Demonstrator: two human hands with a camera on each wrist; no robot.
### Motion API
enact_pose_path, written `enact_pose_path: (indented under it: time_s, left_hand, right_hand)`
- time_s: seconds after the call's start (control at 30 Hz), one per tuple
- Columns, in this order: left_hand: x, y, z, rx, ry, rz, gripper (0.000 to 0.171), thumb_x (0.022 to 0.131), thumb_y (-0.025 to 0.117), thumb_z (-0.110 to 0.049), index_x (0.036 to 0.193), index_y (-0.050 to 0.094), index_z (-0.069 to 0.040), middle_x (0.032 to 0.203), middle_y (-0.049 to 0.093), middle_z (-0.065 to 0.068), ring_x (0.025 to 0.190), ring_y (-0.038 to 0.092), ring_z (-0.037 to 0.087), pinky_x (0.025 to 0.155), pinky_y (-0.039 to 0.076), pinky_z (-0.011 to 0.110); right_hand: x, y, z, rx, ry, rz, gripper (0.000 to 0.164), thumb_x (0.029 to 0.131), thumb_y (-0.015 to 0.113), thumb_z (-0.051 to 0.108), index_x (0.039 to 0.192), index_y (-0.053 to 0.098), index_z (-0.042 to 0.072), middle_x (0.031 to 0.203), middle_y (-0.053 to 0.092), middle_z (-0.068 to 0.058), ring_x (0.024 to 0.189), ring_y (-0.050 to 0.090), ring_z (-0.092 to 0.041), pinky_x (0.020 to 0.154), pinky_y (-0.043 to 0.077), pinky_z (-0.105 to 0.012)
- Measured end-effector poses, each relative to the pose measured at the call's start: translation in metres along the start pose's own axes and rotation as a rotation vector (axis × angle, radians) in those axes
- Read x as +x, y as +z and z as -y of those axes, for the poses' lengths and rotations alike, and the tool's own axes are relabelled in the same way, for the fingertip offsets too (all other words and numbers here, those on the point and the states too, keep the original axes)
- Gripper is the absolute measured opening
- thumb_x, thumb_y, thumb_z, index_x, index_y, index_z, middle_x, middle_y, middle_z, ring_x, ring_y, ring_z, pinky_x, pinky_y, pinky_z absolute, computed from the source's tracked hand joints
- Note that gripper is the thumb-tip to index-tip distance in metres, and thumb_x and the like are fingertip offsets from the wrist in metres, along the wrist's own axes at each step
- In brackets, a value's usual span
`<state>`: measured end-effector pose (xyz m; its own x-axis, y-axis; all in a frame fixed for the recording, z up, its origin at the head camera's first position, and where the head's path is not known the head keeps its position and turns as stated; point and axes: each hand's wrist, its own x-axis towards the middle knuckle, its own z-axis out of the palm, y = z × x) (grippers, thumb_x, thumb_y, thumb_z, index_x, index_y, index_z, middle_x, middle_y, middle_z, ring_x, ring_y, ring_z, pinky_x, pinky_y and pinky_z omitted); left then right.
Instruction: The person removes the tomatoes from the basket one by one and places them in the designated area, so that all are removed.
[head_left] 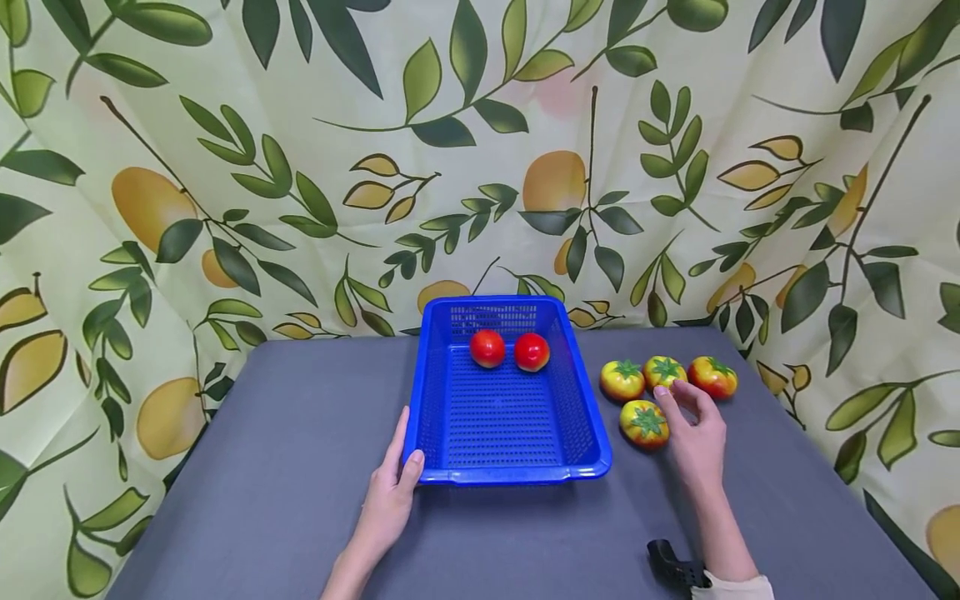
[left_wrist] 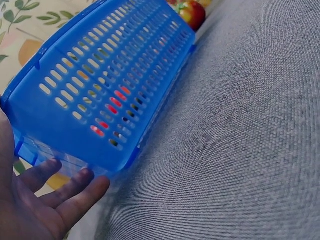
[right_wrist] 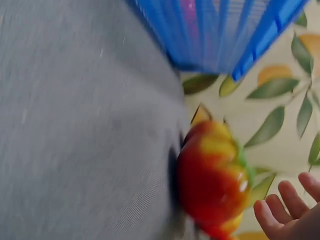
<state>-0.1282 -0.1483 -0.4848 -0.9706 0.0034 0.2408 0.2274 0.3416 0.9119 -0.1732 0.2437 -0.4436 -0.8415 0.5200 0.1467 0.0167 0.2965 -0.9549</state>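
A blue plastic basket (head_left: 512,475) sits on the table, with two red tomatoes (head_left: 487,348) inside near its far end. My left hand (head_left: 388,500) holds the basket's near left corner, thumb over the rim and fingers along the outer side; the left wrist view shows these fingers spread by the perforated wall. To the basket's right lie several yellow-and-red tomatoes with green star-shaped tops. My right hand (head_left: 696,425) hovers beside the nearest tomato (head_left: 645,425), fingers loosely bent and holding nothing. In the right wrist view its fingers are apart from the tomato (right_wrist: 212,175).
The grey cloth-covered table (head_left: 315,433) extends on both sides of the basket. Behind it hangs a curtain (head_left: 300,167) printed with leaves and fruit. A black strap device (head_left: 671,567) is on my right wrist.
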Motion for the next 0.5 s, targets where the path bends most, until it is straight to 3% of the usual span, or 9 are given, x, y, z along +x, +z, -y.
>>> enact_pose_path:
  time_s: [0.23,0.5]
  left_hand:
    - [0.0,-0.001,0.0,0.004,-0.009,0.0,0.062,0.104,0.05,-0.026,0.158,0.02,-0.033,0.157,0.029,0.001,0.136,0.036,0.022,0.108,0.029,0.049]
    - [0.0,0.0,-0.002,0.014,-0.006,-0.006,0.063,0.103,0.051,-0.025,0.157,0.021,-0.035,0.156,0.031,0.002,0.136,0.038,0.024,0.107,0.03,0.051]
  right_hand:
    - [-0.011,0.014,0.035,-0.017,-0.096,0.078,0.058,0.093,0.066,0.043,0.137,0.055,0.007,0.133,0.054,-0.01,0.12,0.051,-0.024,0.103,0.041,-0.039]
    - [-0.008,0.027,0.09,-0.071,-0.27,0.235,0.058,0.092,0.068,0.043,0.136,0.055,0.009,0.133,0.055,-0.008,0.12,0.051,-0.026,0.098,0.044,-0.05]
